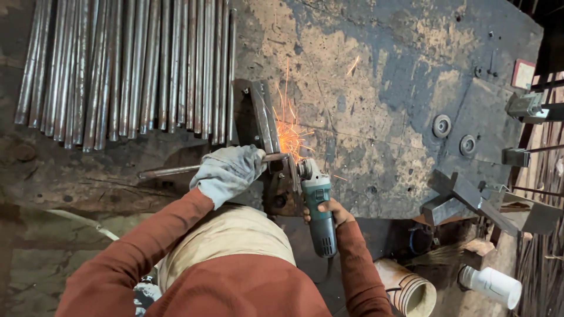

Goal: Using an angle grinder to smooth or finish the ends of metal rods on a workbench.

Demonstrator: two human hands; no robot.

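From the gloved left hand [228,170] and grinder-holding right hand [329,210], open steel tabletop [376,88] spreads toward one o'clock; stacked rods [129,64] block eleven; sparks [289,138] bar twelve; angle brackets [470,199] crowd three.

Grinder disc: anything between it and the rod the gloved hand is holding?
Nothing visible. The angle grinder in the right hand meets the metal rod end at the jig, sparks flying from the contact. The gloved left hand grips the rod just left of it.
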